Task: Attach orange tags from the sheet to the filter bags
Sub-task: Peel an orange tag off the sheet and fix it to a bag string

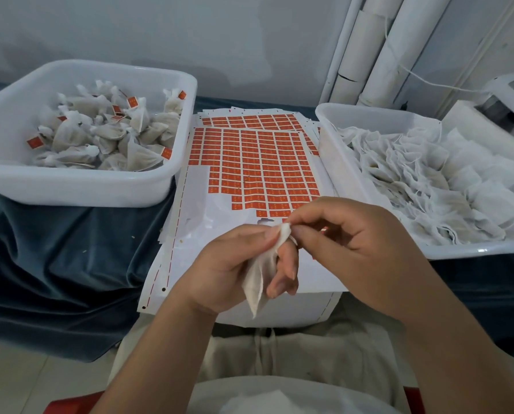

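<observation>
In the head camera's view, two white rectangular plastic tubs are sitting on a dark blue cloth (55, 249), one at each side. The left tub (70, 189) is holding a heap of filled, tied white filter bags (115, 135), several of them showing small orange tags. The right tub (339, 162) is holding a loose pile of white mesh bags with strings (429, 180), with no tags showing. Between the tubs a white backing sheet of small orange rectangular tags (258, 162) is lying on top of a stack, its near rows already peeled away; a second tagged sheet (249, 121) is peeking out behind it. Above the sheet's bare near end, the left hand (235, 264) is pinching one white filter bag (260, 276) by its gathered neck between thumb and forefinger, its other fingers hanging loosely curled. The right hand (354, 243) is nipping the bag's top with thumb and forefinger pressed together, remaining fingers curled. Several white cardboard tubes (378, 46) are leaning against the wall behind.
</observation>
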Available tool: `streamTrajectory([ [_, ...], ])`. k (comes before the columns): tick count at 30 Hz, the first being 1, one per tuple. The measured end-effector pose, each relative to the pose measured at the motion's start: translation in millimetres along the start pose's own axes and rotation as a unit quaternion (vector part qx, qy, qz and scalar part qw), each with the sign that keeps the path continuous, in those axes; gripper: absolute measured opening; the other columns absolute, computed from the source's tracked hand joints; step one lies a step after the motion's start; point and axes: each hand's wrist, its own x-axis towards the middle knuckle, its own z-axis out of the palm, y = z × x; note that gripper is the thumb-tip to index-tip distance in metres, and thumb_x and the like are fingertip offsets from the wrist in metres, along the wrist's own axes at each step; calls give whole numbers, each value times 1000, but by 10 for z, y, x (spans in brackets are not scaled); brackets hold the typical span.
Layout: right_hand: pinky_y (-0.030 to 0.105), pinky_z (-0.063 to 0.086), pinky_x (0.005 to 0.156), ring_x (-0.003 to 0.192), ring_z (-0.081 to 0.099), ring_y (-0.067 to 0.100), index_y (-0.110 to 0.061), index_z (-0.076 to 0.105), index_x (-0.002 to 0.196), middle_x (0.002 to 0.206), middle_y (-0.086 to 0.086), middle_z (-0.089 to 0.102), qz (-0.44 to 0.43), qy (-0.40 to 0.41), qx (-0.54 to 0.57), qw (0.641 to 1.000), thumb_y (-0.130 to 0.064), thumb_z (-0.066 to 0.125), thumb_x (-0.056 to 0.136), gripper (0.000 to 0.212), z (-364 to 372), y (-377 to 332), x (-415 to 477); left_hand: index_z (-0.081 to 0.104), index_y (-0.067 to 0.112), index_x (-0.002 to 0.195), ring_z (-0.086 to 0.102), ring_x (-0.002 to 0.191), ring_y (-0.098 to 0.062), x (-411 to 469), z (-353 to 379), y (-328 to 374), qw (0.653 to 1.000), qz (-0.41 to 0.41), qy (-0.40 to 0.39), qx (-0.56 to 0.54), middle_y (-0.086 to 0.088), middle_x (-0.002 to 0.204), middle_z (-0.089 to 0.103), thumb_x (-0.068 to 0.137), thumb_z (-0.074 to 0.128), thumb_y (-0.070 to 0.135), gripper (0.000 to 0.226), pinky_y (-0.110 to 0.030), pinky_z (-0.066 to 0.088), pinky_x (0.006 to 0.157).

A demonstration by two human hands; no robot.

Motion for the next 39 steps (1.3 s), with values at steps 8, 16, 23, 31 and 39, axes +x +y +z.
streamTrajectory([
  [8, 20, 53, 73, 90, 71, 10, -35, 71, 89, 87, -17, 72, -21, 15, -60, 998, -24, 61, 102, 20, -14, -65, -62, 75, 20, 88, 57, 65, -15, -8, 21, 42, 994, -1, 45, 98, 3, 67, 63, 107, 47, 45, 42, -34, 53, 79],
  [16, 44, 55, 73, 86, 71, 19, -33, 76, 82, 83, -10, 76, 4, 13, 22, 1000, -25, 70, 100, 21, -4, -36, -46, 77, 27, 90, 59, 67, -13, -44, 14, 142, 976, 3, 66, 205, 7, 70, 64, 110, 37, 35, 46, -26, 50, 75],
  [23, 16, 46, 73, 79, 61, 6, -15, 74, 92, 85, -11, 68, -72, 141, -86, 984, -21, 62, 102, 16, 265, 101, -46, 78, 27, 91, 61, 70, -11, -43, 47, 163, 972, 10, 105, 212, 7, 72, 65, 109, 38, 40, 46, -28, 53, 77],
  [31, 21, 45, 67, 76, 58, 10, -21, 60, 93, 85, -13, 60, -27, 136, -165, 976, -28, 54, 105, 15, 107, 129, -71, 75, 30, 88, 69, 80, -9, 28, 154, 158, 903, 28, 244, 354, 9, 80, 72, 107, 47, 43, 37, -14, 52, 73],
  [39, 19, 47, 60, 62, 54, 6, -31, 63, 88, 72, -5, 62, 125, 20, 39, 991, -38, 52, 103, 20, -23, 134, -88, 77, 34, 96, 73, 85, -11, 160, 410, -48, 839, 95, 394, 363, 17, 90, 77, 107, 56, 32, 24, -15, 55, 73],
])
